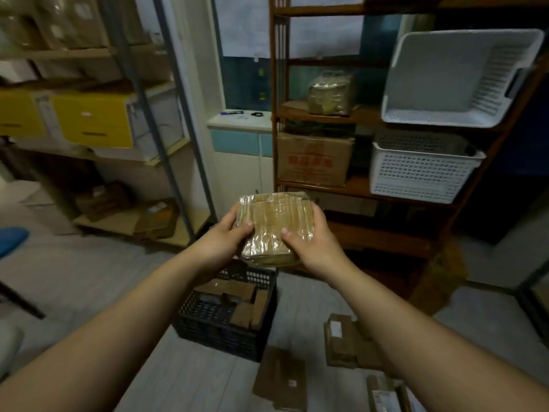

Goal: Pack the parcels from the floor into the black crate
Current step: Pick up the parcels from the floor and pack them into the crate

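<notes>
I hold a brown parcel (276,224) wrapped in shiny clear tape in mid-air, at chest height. My left hand (228,236) grips its left side and my right hand (309,242) grips its right side, thumbs on top. Below the parcel stands the black crate (219,331) on the floor, with several brown parcels lying inside. More parcels lie on the floor: a flat one (282,379) in front of the crate, a stack (344,340) to its right, and another (383,394) at the lower right edge.
A wooden shelf unit (371,191) stands behind the crate with a cardboard box (315,159) and white baskets (421,171). A metal rack (166,120) with yellow drawers (92,120) is at left. A blue stool (12,239) is at far left.
</notes>
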